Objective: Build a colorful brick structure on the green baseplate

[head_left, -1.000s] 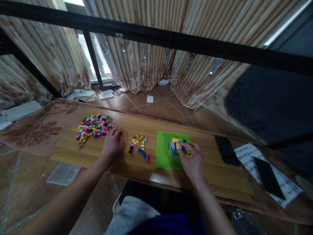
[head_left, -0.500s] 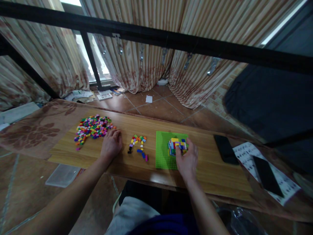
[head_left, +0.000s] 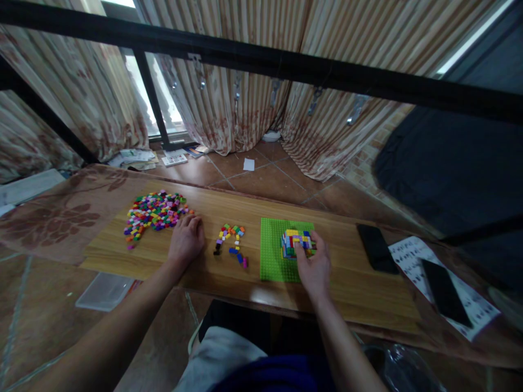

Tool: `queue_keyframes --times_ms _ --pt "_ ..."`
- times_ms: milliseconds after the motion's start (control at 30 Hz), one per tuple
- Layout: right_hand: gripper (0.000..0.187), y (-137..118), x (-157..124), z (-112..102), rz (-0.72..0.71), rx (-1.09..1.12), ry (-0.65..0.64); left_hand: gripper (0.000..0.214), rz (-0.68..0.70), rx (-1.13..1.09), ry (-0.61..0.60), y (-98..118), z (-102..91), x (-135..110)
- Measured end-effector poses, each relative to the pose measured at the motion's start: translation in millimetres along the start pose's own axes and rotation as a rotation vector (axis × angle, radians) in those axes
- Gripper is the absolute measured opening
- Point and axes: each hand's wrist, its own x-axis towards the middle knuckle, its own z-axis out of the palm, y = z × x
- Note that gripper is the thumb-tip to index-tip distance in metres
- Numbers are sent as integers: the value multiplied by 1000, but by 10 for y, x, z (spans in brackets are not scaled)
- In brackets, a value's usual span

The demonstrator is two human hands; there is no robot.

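On a green baseplate (head_left: 269,256) stands a block structure of multicoloured toy bricks (head_left: 291,239), several layers high. My right hand (head_left: 315,267) is closed around its right part, thumb at the near side and fingers at the right and far side. The fingers hide some of the bricks. My left hand (head_left: 186,239) rests on the wooden board with its fingers curled in, beside a heap of loose toy bricks (head_left: 157,209). What it holds, if anything, is hidden. Between my hands lies a loose group of sorted bricks (head_left: 232,234), with blue, pink and black ones nearest me.
A black phone (head_left: 376,248) lies right of the baseplate. Farther right, another dark phone (head_left: 445,291) rests on a printed sheet (head_left: 412,251). A clear plastic lid or box (head_left: 104,291) is below the table's left front. A dark metal rail (head_left: 253,57) crosses beyond the table.
My right thumb has shifted slightly right along the brick structure, and that hand's fingers have moved a little. My left hand has stayed in place.
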Motion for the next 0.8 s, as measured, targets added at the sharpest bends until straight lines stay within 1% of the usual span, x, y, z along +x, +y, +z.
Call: queue_keyframes --times_ms 100,167,300,400,600,800 --pt "60 39 -5 -20 52 80 1 29 11 8 0 4 -4 0" --pt "59 68 -5 -12 100 181 -2 30 11 10 -2 5 -4 -2" --pt "53 120 19 57 231 409 3 30 6 13 -5 10 -3 -5" --pt "52 152 50 113 305 503 -6 30 3 11 -3 15 -3 -5" --pt "52 174 84 131 335 513 -19 29 -10 5 -7 27 -5 -2" --pt "53 154 82 126 312 499 -17 30 -14 -2 -14 34 -10 -2"
